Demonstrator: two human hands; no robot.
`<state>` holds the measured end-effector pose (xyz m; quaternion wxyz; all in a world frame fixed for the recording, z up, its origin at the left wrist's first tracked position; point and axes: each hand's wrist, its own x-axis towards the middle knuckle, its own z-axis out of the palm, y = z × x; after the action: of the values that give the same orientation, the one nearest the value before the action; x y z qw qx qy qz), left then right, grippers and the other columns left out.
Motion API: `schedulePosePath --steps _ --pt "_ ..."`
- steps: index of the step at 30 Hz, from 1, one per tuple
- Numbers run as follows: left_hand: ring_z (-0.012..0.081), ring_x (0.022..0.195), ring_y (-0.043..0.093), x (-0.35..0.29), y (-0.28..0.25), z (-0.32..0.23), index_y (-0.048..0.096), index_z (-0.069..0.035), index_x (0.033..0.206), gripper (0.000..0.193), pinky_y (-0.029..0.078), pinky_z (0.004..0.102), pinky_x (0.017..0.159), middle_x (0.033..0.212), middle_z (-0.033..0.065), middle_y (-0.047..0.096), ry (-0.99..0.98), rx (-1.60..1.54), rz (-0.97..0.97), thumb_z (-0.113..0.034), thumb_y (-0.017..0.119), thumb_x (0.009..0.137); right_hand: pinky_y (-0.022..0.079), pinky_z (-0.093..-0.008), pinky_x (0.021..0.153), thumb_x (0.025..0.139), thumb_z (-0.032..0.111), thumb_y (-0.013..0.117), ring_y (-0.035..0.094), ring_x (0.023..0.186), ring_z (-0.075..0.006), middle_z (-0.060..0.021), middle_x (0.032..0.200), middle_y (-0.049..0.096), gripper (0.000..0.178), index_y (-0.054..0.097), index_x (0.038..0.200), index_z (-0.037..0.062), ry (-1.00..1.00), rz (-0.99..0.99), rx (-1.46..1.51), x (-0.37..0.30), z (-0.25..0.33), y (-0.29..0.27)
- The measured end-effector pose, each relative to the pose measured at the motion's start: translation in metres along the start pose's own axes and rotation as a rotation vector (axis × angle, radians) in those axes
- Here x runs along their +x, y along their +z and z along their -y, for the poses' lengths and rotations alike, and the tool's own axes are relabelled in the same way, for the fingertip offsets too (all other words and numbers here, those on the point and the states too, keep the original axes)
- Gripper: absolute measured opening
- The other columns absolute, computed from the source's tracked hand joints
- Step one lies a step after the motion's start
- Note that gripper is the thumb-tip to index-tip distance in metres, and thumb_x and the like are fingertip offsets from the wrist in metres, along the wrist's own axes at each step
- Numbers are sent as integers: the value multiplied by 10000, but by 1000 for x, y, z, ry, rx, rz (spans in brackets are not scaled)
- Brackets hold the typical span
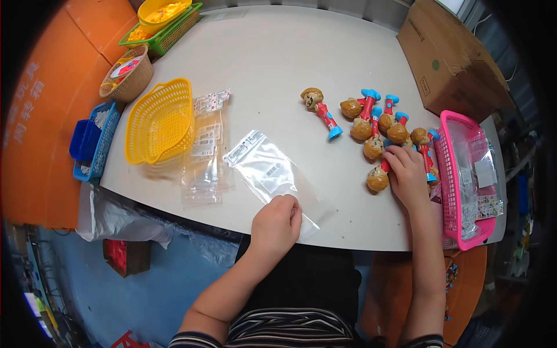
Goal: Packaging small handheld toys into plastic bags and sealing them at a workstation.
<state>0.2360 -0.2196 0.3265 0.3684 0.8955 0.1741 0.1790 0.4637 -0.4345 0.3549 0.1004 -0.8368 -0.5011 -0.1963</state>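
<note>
In the head view, here's the person's left hand (278,223), fingers curled in tight, pinching the near edge of a clear, flat plastic bag with a printed strip (271,169) that lies slantwise on the pale, smooth tabletop (278,64), strip end pointing away. Over to the right hand (408,174): it's down among the toys, fingers partly bent and spread over a brown-headed, red-bodied plastic figure (378,180) at the near side of a loose cluster of similar figures (371,113). Are those fingertips closed on it? Can't tell; the hand itself covers the contact. That figure lies on its side, head toward the left hand, well short of the bright pink, slotted plastic basket (449,174) on the right. One more blue-footed, red-bodied figure (324,114) lies alone, between bag and cluster. And beyond the bag, a row of flat, clear printed bags (203,145) sits beside a yellow, latticed plastic basket (162,130). The step in hand looks like a pick-up, one hand minding the bag while the other singles out a toy. The next move calls for a sure grip around that one body, clear of its crowded neighbours, with the bag kept steady.
</note>
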Motion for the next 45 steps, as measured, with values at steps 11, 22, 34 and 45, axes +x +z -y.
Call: schedulePosePath --steps 11,22,34,45 --pt "289 614 630 3 5 -4 539 -37 864 144 498 362 564 691 124 612 26 68 -7 -23 662 790 500 -321 650 901 97 612 632 679 -264 -145 814 662 162 684 994 -15 341 355 1010 -18 114 -40" --pt "174 555 601 14 -10 -3 529 -15 879 142 471 281 537 664 91 609 -158 -292 62 -96 644 892 468 -365 638 795 122 731 567 714 -272 -89 785 602 206 694 983 46 107 67 542 -29 127 -33" --pt "229 578 588 14 -19 -4 553 -12 857 107 471 322 552 701 108 578 14 -124 84 -90 623 883 472 -329 635 807 28 712 574 716 -267 -121 806 598 201 666 998 -13 350 -81 741 -36 142 -13" --pt "322 794 555 20 -17 -11 584 -25 876 107 471 394 701 838 124 539 322 -59 38 -72 658 815 478 -308 675 855 41 683 583 743 -212 -101 849 617 195 640 1034 -23 291 -117 672 -39 153 -4"
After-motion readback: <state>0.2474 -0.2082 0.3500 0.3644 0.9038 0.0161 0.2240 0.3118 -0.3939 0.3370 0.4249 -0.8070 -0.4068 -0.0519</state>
